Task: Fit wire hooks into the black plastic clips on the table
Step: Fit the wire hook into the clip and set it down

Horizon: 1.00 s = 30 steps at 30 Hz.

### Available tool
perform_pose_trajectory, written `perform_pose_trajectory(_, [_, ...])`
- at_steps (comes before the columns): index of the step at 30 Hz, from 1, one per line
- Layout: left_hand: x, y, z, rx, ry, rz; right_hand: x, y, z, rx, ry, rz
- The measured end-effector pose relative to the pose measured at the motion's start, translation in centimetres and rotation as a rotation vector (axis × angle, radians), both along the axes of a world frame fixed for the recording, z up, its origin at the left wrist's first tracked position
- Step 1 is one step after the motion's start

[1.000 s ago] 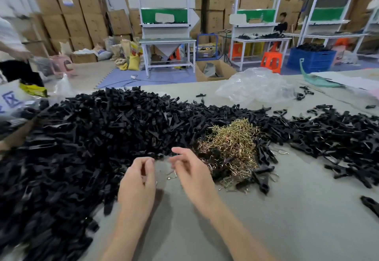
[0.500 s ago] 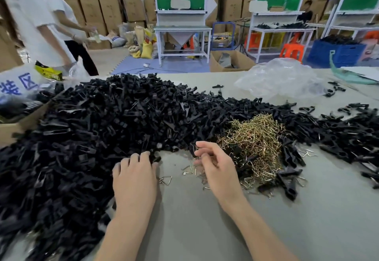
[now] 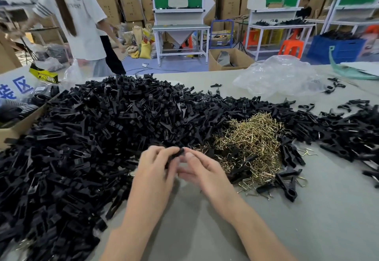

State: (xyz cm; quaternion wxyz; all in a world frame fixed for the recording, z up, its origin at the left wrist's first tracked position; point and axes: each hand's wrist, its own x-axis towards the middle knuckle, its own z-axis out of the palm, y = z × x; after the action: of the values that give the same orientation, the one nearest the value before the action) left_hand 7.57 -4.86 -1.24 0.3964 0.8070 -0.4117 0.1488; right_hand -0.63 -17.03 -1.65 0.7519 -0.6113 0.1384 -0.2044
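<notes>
Just in front of the heap, the person's two hands meet above the grey table. The left hand curls its fingers round a single black clip, held tilted at the fingertips. The right hand bends its thumb and fingers toward that clip's end, but blur hides whether they grip it or anything else. A great pile of black clips spreads to the left and behind. The brassy wire hooks lie heaped just right of the hands, ringed by more clips. A crumpled clear plastic bag sits at the far edge.
</notes>
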Motion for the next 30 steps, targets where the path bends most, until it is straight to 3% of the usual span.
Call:
perform_pose_trajectory(5, [-1.2,-0.8,-0.1,0.035,-0.061,-0.111,0.1,0.1,-0.5,0.086,-0.041,0.042])
perform_pose_trajectory(13, [-1.6,-0.9,0.3,-0.147,0.131,-0.104,0.0,-0.3,-0.4,0.212,-0.142,0.129])
perform_pose_trajectory(18, [0.1,-0.7,0.2,-0.307,0.227,0.153,0.2,-0.2,-0.7,0.219,-0.085,0.085])
perform_pose_trajectory(21, [2.4,0.8,0.5,-0.499,0.431,0.372,0.1,-0.4,-0.8,0.265,-0.086,0.081])
perform_pose_trajectory(23, [3.2,1.6,0.6,-0.628,0.583,0.404,0.0,-0.5,-0.8,0.287,-0.094,0.074])
perform_pose_trajectory(27, [2.4,1.3,1.2,-0.793,0.813,0.246,0.2,-0.4,-0.9,0.284,-0.090,0.048])
perform_pose_trajectory(30, [1.3,0.3,1.4,-0.721,0.846,0.091,0.2,-0.4,-0.8,0.237,-0.068,0.026])
